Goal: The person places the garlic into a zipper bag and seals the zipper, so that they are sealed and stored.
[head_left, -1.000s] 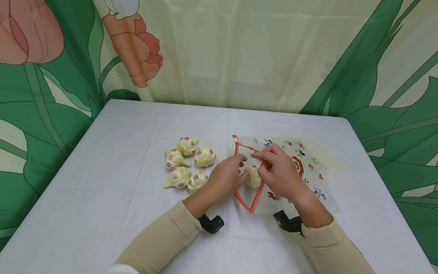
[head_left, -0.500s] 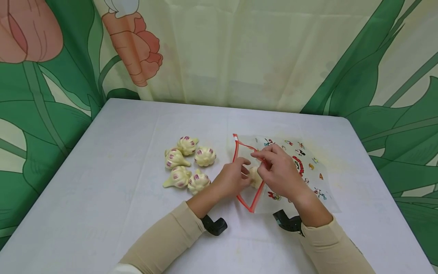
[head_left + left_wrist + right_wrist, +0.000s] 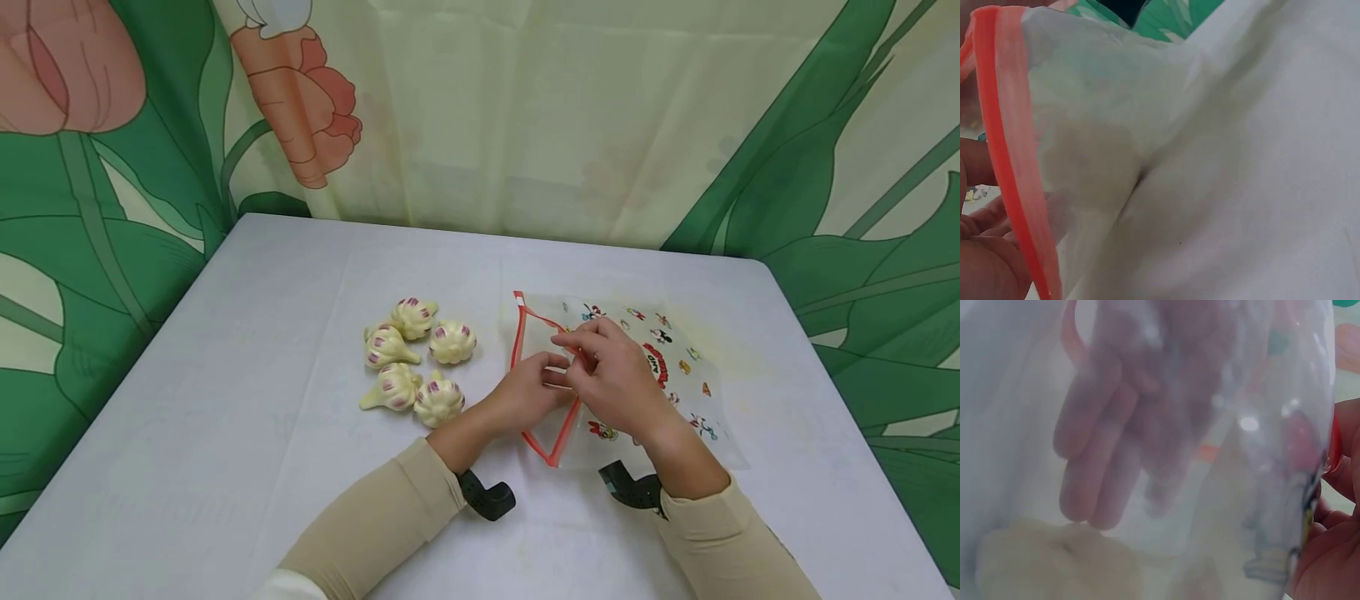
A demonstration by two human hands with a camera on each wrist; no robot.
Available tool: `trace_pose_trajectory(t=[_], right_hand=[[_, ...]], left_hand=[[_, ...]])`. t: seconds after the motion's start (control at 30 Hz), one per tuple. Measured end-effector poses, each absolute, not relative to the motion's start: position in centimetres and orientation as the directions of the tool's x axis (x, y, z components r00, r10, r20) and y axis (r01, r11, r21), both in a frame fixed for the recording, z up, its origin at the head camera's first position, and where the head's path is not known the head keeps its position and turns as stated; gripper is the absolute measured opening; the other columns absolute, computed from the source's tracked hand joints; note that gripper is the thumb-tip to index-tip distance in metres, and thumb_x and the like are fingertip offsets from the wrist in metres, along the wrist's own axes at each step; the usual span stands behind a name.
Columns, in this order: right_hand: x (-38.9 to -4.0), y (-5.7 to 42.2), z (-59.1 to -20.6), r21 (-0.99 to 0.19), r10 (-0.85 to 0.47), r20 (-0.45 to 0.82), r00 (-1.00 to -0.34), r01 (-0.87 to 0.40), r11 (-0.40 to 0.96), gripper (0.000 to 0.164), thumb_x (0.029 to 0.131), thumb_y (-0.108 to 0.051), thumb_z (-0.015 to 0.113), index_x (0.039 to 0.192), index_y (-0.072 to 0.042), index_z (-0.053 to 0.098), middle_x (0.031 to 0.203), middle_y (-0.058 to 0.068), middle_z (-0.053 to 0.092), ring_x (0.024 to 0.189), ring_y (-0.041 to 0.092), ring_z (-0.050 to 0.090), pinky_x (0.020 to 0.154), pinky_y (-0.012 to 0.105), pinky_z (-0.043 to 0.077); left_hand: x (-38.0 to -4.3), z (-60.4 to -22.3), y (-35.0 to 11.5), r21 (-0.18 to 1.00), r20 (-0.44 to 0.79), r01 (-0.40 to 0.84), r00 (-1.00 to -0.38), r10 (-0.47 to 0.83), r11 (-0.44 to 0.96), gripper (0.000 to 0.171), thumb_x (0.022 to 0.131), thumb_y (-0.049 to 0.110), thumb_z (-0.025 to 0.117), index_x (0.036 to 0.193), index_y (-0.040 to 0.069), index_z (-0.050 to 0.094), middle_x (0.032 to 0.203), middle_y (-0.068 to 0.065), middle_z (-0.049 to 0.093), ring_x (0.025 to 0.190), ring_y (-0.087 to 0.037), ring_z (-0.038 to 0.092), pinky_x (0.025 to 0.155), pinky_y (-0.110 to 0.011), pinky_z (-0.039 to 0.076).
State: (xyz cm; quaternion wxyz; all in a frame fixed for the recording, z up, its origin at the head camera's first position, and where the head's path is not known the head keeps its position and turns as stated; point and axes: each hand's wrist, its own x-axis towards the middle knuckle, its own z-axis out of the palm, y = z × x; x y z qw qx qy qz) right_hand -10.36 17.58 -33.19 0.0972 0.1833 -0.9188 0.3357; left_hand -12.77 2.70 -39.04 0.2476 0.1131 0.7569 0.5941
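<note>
With the right hand pinching the red rim of the bag, nearer the right than the left edge of the bench, ease the left hand, straight-fingered and empty, out, leaving the garlic bulb inside.

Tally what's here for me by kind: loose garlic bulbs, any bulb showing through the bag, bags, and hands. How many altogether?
Loose garlic bulbs: 5
Clear bag: 1
Pale bulb showing through the bag, blurred: 1
Left hand and right hand: 2
Total in view: 9
</note>
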Motion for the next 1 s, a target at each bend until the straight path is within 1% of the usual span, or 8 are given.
trace_pose_trajectory(t=[0.13,0.37,0.57,0.7,0.87,1.0], right_hand=[[-10.3,17.6,-33.2,-0.589,-0.266,0.3,-0.916,-0.397,0.704,0.03,0.087,0.005,0.059,0.111,-0.002,0.075,0.099,0.005,0.057,0.078,0.018,0.049,0.061,0.031,0.046],[-10.3,17.8,-33.1,-0.586,-0.266,0.302,-0.915,-0.398,0.705,0.031,0.087,0.005,0.057,0.112,-0.002,0.075,0.097,0.004,0.056,0.077,0.018,0.048,0.059,0.03,0.044],[-10.3,17.8,-33.2,-0.593,-0.256,0.287,-0.923,-0.381,0.709,0.032,0.087,0.005,0.056,0.113,-0.003,0.075,0.097,0.005,0.056,0.078,0.017,0.048,0.06,0.031,0.043],[-10.3,17.8,-33.3,-0.596,-0.257,0.282,-0.924,-0.378,0.708,0.033,0.087,0.004,0.056,0.113,-0.004,0.075,0.098,0.005,0.056,0.079,0.018,0.048,0.061,0.031,0.043],[-10.5,17.8,-33.5,-0.591,-0.26,0.29,-0.921,-0.386,0.708,0.032,0.087,0.004,0.057,0.112,-0.003,0.075,0.098,0.003,0.056,0.078,0.017,0.048,0.061,0.03,0.044],[-10.5,18.0,-33.6,-0.6,-0.257,0.289,-0.922,-0.384,0.702,0.032,0.087,0.005,0.057,0.112,-0.003,0.075,0.098,0.003,0.056,0.078,0.017,0.048,0.061,0.029,0.043]], left_hand=[[-12.8,-39.2,2.7,0.951,-0.269,-0.156,-0.844,0.464,0.268,0.041,0.095,0.021,0.069,0.132,0.011,0.058,0.115,0.002,0.069,0.107,-0.012,0.064,0.09,-0.031,0.051],[-12.8,-39.0,1.5,0.967,-0.252,-0.197,-0.839,0.482,0.163,0.041,0.092,0.018,0.072,0.131,0.013,0.06,0.118,0.0,0.068,0.107,-0.012,0.064,0.09,-0.031,0.052],[-12.3,-38.3,0.2,0.968,-0.252,-0.224,-0.826,0.503,0.118,0.047,0.092,0.017,0.071,0.135,0.008,0.057,0.126,-0.01,0.066,0.104,-0.015,0.066,0.091,-0.033,0.053],[-11.9,-37.7,-0.8,0.971,-0.234,-0.222,-0.83,0.507,0.085,0.05,0.092,0.015,0.071,0.138,0.004,0.054,0.13,-0.014,0.063,0.108,-0.017,0.066,0.092,-0.033,0.053],[-11.5,-36.9,-2.1,0.977,-0.206,-0.203,-0.838,0.505,0.062,0.052,0.092,0.013,0.072,0.138,0.002,0.052,0.135,-0.016,0.059,0.116,-0.02,0.061,0.093,-0.033,0.052],[-11.2,-36.4,-2.9,0.982,-0.189,-0.176,-0.847,0.496,0.075,0.052,0.092,0.014,0.073,0.138,0.002,0.052,0.135,-0.015,0.058,0.118,-0.02,0.059,0.093,-0.032,0.052]])
